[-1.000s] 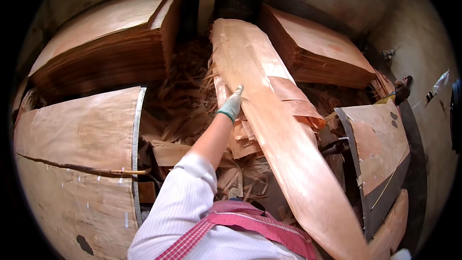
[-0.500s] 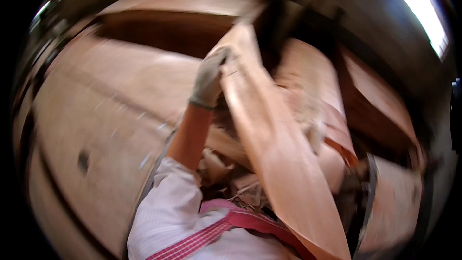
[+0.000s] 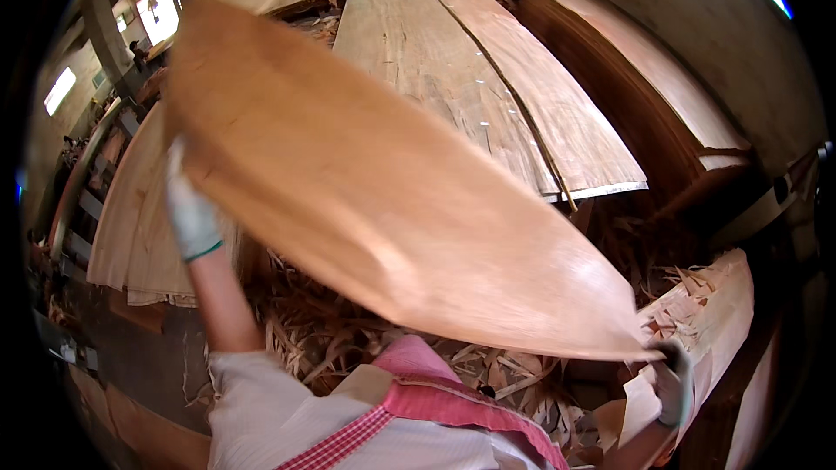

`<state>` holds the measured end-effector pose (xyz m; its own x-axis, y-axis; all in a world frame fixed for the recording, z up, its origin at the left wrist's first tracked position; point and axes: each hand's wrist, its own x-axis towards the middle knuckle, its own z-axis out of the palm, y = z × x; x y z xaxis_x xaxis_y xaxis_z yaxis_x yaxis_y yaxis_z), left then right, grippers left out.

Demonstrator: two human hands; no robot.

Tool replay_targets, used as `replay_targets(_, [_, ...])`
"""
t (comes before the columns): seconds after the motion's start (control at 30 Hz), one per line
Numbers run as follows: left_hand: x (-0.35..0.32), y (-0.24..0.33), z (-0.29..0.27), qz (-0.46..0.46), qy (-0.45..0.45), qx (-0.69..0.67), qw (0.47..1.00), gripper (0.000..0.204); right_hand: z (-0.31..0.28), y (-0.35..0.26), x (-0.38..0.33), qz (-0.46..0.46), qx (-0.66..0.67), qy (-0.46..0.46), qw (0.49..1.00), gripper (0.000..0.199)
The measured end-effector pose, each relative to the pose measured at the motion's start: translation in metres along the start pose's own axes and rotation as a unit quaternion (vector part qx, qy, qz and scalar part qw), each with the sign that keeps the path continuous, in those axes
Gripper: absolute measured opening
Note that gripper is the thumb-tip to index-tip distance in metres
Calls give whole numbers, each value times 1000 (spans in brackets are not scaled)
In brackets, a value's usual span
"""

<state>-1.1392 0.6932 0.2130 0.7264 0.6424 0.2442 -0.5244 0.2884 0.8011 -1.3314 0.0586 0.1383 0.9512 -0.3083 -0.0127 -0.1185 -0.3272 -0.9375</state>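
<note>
A large thin sheet of wood veneer (image 3: 374,183) hangs in the air in front of me, bowed and tilted from upper left down to lower right. My left hand (image 3: 190,213), in a pale glove, grips its left edge with the arm raised. My right hand (image 3: 672,381), also gloved, holds the sheet's lower right tip. The sheet hides much of what lies under it.
A broad stack of veneer sheets (image 3: 488,78) lies ahead, with a taller stack (image 3: 662,113) to its right. Another pile (image 3: 131,226) sits at the left. Splintered veneer scraps (image 3: 331,331) cover the floor below me. A smaller stack (image 3: 714,313) stands at the lower right.
The view has swung round to other stacks. The veneer sheet has turned from a narrow upright strip to a broad face across the view, with my left hand on it and my right hand now visible.
</note>
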Motion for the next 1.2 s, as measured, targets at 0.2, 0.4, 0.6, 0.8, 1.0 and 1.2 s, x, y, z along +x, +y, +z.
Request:
replay_targets(0.2, [44,28,-227,96,145,223,959,51,138,-19,38,7,-3,-189,982,22])
replay_targets(0.4, [96,79,-318,30,254,228,940,59,312,-59,83,-72,-30,-277,958,19])
replay_targets(0.6, [259,108,-533,-25,204,131,970,61,480,-105,101,-3,72,-280,957,15])
replay_targets(0.8, [408,47,-528,11,178,226,958,50,563,-113,113,105,146,-180,967,4])
replay_targets(1.0, [637,-48,-440,0,60,175,983,49,627,-94,158,126,183,-57,973,8])
replay_targets(1.2, [721,-123,-176,135,-113,185,967,63,680,-64,220,159,219,74,960,10])
